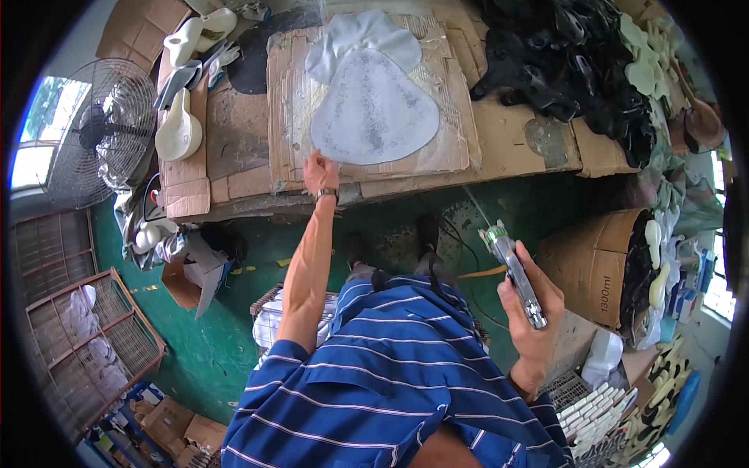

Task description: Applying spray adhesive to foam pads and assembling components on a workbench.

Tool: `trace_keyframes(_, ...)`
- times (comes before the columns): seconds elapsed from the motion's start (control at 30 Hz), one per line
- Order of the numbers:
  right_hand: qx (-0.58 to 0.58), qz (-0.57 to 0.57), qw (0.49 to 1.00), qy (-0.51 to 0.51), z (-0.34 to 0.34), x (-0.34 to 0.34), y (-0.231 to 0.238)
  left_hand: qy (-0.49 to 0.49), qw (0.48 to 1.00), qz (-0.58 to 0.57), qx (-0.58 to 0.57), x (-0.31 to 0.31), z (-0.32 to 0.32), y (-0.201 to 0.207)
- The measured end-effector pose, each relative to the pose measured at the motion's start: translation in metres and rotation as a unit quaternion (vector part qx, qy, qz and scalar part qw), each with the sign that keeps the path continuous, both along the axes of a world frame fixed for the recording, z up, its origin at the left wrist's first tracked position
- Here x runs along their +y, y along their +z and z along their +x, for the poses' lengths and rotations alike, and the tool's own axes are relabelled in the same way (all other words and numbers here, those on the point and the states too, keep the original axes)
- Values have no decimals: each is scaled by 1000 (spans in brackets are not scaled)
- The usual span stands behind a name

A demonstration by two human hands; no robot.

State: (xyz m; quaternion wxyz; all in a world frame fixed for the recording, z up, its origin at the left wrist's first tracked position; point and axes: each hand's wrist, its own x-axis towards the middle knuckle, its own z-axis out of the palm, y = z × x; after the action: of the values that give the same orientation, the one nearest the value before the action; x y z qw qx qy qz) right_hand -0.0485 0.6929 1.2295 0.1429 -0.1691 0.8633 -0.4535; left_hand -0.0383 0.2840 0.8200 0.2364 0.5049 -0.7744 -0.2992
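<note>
On a flat cardboard sheet (pixel 456 144) lies a pale grey, rounded-triangular piece of sheet material (pixel 374 109) with dark speckles. A second light grey piece (pixel 363 35), wavy at its edge, is partly covered by it at the far side. My left hand (pixel 318 173) is at the near left edge of the speckled piece, fingers curled and pinched on that edge. Off the table's front edge, my right hand (pixel 534 300) grips a silver spray gun (pixel 515 269) with a green-ringed nozzle. The nozzle points up and left, toward the table; a faint streak shows in front of it.
Black moulded pieces (pixel 554 62) are heaped on the table's right. White saddle-shaped forms (pixel 179 129) sit at its left end, beside a large fan (pixel 97 129). A big carton (pixel 597 261) stands at right; a wire rack (pixel 94 343) is at left. Hoses cross the green floor (pixel 211 351).
</note>
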Motion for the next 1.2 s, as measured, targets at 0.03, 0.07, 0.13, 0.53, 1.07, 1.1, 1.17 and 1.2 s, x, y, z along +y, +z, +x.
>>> trace_keyframes(0.03, 1, -16, 999, 31, -2, 5, 1, 5, 999, -4, -39, -1, -9, 6)
trace_keyframes(0.07, -13, -12, 998, 68, -4, 13, 4, 5, 997, -18, -69, -2, -13, 12)
trace_keyframes(0.13, 25, -10, 997, 71, -4, 25, 3, -7, 992, -26, -123, -3, -18, 20)
trace_keyframes(0.53, -4, -26, 994, 108, -12, 21, 16, 139, 975, 174, -24, -15, -49, 14)
trace_keyframes(1.07, 22, -108, 993, 33, -25, 22, -5, 33, 629, 554, 544, -42, -79, 42)
trace_keyframes(1.1, 21, -114, 993, 34, -26, 21, -8, 45, 635, 525, 565, -38, -85, 67)
trace_keyframes(1.17, 13, -101, 993, 58, -30, 21, -13, -22, 587, 521, 619, -29, -83, 125)
trace_keyframes(1.2, 7, -97, 993, 66, -32, 20, -16, -36, 570, 520, 635, -22, -74, 154)
